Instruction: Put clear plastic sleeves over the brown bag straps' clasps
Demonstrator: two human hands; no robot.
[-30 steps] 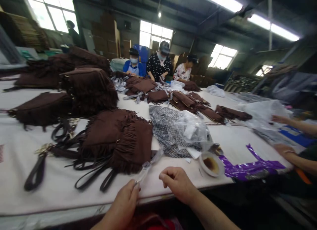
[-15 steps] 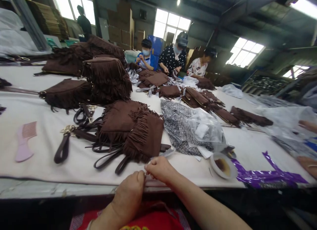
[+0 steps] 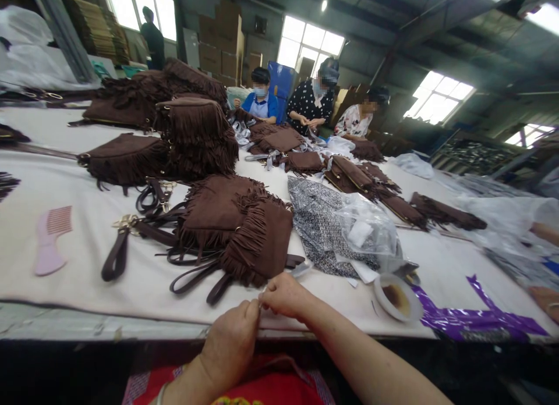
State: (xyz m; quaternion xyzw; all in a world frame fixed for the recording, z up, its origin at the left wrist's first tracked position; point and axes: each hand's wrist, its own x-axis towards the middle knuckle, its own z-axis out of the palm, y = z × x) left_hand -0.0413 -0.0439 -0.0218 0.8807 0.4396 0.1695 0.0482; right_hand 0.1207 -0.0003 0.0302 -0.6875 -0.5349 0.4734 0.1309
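My left hand (image 3: 231, 338) is closed at the table's front edge, its thumb and fingers pinched together. Against its fingertips, my right hand (image 3: 283, 297) pinches too, coming in from the right. Whatever lies between the fingertips is too small and too covered to name. Just beyond the hands lie brown fringed bags (image 3: 257, 242) with dark wrist straps (image 3: 117, 256) and gold clasps. A patterned black-and-white cloth (image 3: 321, 224) in clear plastic sits right of the bags.
Left on the white-covered table (image 3: 100, 312) lies a pink comb (image 3: 50, 245). A bowl of brown liquid (image 3: 417, 312) and purple plastic wrapping (image 3: 493, 320) are at the right. Stacked fringed bags (image 3: 196, 131) stand behind. Several co-workers (image 3: 310, 105) are across the table; another person's hand (image 3: 545, 300) shows at right.
The view has shifted slightly, so the table's things appear a little further right. My two hands stay pinched together at the table edge. Across the table, co-workers' hands have moved.
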